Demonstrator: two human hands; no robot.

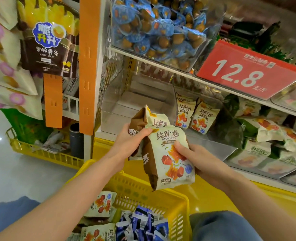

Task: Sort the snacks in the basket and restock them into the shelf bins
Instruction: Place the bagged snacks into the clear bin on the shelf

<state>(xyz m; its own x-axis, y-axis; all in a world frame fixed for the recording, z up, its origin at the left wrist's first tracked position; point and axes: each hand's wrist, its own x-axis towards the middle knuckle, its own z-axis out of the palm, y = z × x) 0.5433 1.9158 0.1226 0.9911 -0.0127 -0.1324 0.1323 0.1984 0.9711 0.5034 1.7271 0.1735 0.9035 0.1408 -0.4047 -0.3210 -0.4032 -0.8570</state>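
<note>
I hold cream-and-brown pizza-roll snack packs in front of the lower shelf. My right hand point(195, 157) grips the front pack point(168, 164) from its right side, thumb across its face. My left hand point(131, 140) grips a second pack point(143, 119) behind it, fingers curled over its top. Below them a yellow basket point(161, 193) holds more of the same packs point(100, 206) and blue-and-white packets point(143, 223). A clear shelf bin point(140, 101) behind the packs looks empty. The neighbouring bin holds two matching packs point(195, 115) standing upright.
An upper clear bin point(161, 28) is full of blue-wrapped snacks. A red price sign point(248, 70) reads 12.8. Green-and-white packs point(268, 134) fill bins at the right. Orange hanging strips point(89, 66) and a potato-stick bag point(48, 40) stand left; another yellow basket point(39, 152) sits on the floor.
</note>
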